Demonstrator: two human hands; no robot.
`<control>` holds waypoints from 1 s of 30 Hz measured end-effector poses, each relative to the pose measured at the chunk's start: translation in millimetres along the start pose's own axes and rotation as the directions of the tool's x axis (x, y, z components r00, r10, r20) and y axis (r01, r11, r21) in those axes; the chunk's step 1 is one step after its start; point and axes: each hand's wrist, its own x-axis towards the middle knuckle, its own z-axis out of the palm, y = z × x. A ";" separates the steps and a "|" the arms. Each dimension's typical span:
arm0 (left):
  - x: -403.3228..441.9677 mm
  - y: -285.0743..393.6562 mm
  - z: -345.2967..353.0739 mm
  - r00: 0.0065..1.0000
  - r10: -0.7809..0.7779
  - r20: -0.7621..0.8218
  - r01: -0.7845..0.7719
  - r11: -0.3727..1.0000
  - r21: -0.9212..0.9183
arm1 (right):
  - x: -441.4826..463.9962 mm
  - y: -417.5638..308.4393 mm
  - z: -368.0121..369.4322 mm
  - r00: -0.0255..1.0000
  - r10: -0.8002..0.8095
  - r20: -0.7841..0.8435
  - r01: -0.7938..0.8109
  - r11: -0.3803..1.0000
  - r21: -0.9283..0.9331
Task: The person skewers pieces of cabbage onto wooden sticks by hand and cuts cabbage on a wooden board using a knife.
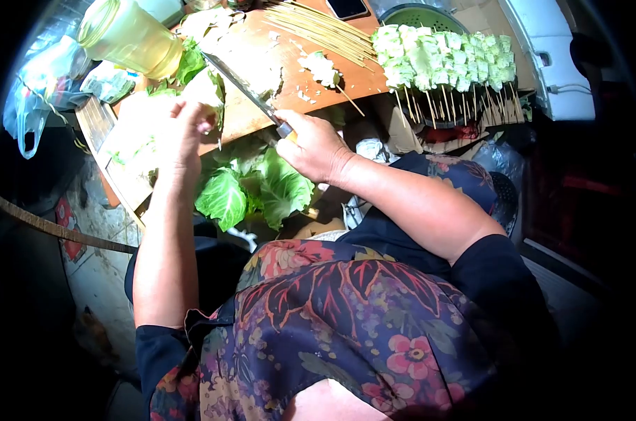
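Observation:
My right hand [311, 146] is wrapped round the handle of a knife [244, 88], whose blade points up and left over the board. My left hand [185, 130] is at the board's left part with its fingers curled; glare hides what, if anything, is in them. Pale cabbage [207, 91] with a green edge lies right beside those fingers. A skewer with cabbage pieces [321, 69] rests on the orange cutting board [360, 84]. Large green cabbage leaves [258, 186] are below the board's near edge, between my forearms.
Several loaded cabbage skewers [444, 59] stand at the right by a green colander [420, 15]. Bare bamboo sticks [325, 31] and a phone [347, 7] lie at the back. A yellowish jar [132, 38] and a blue plastic bag [48, 84] are at the left.

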 end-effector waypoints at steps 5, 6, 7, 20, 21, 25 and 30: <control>11.3 39.1 -29.5 0.972 0.175 -0.157 -0.217 0.924 -0.315 | -23.8 11.5 3.1 0.985 -0.133 0.110 0.151 0.973 -0.174; 11.6 42.5 -33.0 0.981 0.173 -0.092 -0.194 0.911 -0.365 | -28.0 17.3 2.8 0.972 -0.118 0.201 0.166 0.957 -0.239; 10.5 42.9 -32.6 0.983 0.169 -0.070 -0.183 0.905 -0.385 | -30.6 20.5 6.3 0.947 -0.240 0.214 0.296 0.910 -0.291; -12.7 30.7 4.3 0.981 -0.002 0.195 0.070 0.937 -0.342 | -8.2 16.5 9.0 0.896 0.205 0.394 0.099 0.773 -0.627; -13.7 30.6 5.9 0.982 -0.009 0.187 0.075 0.935 -0.345 | -0.7 19.5 2.4 0.959 0.129 0.253 0.054 0.792 -0.608; -12.6 31.2 11.3 0.971 -0.043 0.235 0.125 0.931 -0.344 | 27.9 31.8 -39.7 0.953 0.111 -0.282 -0.256 0.794 -0.552; -6.3 19.4 14.1 0.952 -0.044 0.303 0.141 0.942 -0.304 | 40.2 56.1 -60.7 0.893 0.282 -0.350 -0.439 0.720 -0.538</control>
